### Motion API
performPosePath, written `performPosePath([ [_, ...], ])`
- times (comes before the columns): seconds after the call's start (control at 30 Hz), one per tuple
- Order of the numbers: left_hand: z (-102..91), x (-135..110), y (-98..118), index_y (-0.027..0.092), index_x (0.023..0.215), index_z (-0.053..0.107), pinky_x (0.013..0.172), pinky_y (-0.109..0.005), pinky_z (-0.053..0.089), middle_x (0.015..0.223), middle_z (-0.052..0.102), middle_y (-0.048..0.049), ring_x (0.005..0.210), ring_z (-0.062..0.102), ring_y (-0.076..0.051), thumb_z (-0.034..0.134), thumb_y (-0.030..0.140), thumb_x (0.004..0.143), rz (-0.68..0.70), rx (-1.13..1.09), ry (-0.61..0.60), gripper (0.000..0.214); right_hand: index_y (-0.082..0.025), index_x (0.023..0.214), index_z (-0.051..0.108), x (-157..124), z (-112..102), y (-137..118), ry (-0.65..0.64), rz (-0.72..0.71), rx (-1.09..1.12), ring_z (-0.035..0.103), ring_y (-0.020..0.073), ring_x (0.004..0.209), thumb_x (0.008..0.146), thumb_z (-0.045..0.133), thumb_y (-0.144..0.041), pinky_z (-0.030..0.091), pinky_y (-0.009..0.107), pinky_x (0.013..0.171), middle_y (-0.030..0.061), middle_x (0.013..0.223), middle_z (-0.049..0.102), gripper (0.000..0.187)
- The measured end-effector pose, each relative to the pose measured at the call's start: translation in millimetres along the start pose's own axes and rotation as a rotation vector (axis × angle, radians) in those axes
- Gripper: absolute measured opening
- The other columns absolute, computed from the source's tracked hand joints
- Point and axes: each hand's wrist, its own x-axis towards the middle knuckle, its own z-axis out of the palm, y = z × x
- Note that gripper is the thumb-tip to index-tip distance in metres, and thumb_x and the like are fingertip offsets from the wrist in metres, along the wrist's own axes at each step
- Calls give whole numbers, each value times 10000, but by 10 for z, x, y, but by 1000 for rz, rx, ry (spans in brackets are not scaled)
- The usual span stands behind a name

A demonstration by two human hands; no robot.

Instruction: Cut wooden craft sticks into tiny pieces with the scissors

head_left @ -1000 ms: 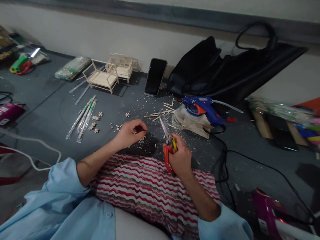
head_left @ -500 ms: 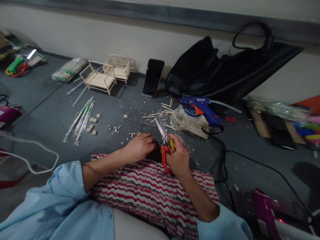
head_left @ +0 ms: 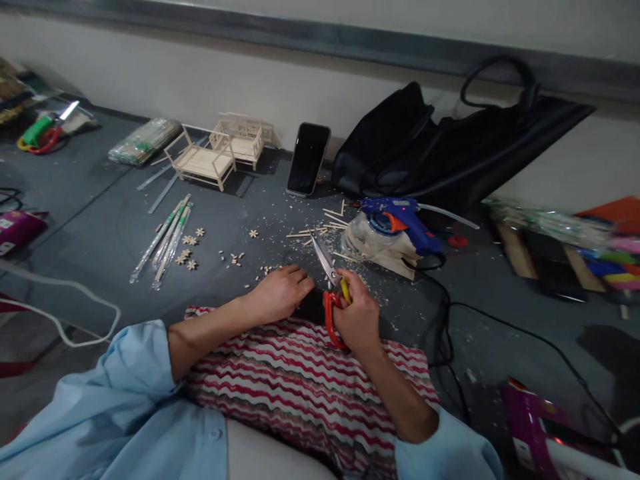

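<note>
My right hand (head_left: 357, 310) grips scissors (head_left: 325, 257) with red and yellow handles. Their blades point up and away, toward thin wooden sticks (head_left: 305, 233) on the table. My left hand (head_left: 281, 291) rests at the table's near side, fingers curled downward; whatever they hold, if anything, is hidden. Just beyond it lie small cut wooden bits (head_left: 235, 259). Several flower-shaped wooden pieces (head_left: 190, 240) are farther left. Behind the sticks, a blue glue gun (head_left: 400, 220) with an orange trigger rests on a tape roll (head_left: 357, 237). A striped red and white cloth (head_left: 300, 380) covers my lap.
Two small wooden furniture models (head_left: 203, 163) stand at the back, near a propped phone (head_left: 309, 159) and a black bag (head_left: 400, 147). Wrapped stick bundles (head_left: 163, 243) lie left. A black cable (head_left: 447, 313) runs down at right; another pair of scissors (head_left: 43, 133) lies far left.
The view has shifted slightly. Both hands stay in nearly the same place, with the scissors still in my right hand.
</note>
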Motion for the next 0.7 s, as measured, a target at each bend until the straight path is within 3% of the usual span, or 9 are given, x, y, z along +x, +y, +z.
performPosePath([
  [0.1,-78,-7,-10,137,982,651,716,-300,508,852,669,-75,771,623,-174,577,148,809,-178,-449,214,188,-221,1109,576,-17,-2,6,8,-22,23,649,164,727,714,546,-220,488,262,662,21,909,700,396],
  [0.2,-177,-22,-41,149,956,643,652,-245,510,785,655,-17,661,621,-113,675,229,772,-367,-1036,426,203,-221,1122,567,-64,-19,-24,-20,-64,43,584,129,585,748,551,-252,467,233,596,-26,738,644,375],
  [0.3,-250,-36,-72,145,922,642,621,-225,512,738,643,7,604,608,-87,732,222,725,-432,-1411,525,229,-220,1167,562,-111,-45,-86,-71,-115,-41,550,126,550,766,548,-256,446,232,573,-35,681,601,403],
  [0.43,-276,-41,-76,141,892,660,619,-213,523,760,655,0,632,612,-85,756,164,681,-440,-1553,545,233,-206,1201,569,-123,-64,-137,-91,-179,-211,570,157,607,749,547,-254,426,253,575,-4,702,616,455],
  [0.7,-263,-34,-52,142,887,636,630,-197,516,768,637,12,650,583,-72,763,119,638,-448,-1507,509,281,-183,1222,574,-102,-63,-110,-69,-222,-275,599,188,662,731,557,-259,461,283,635,21,709,635,497],
])
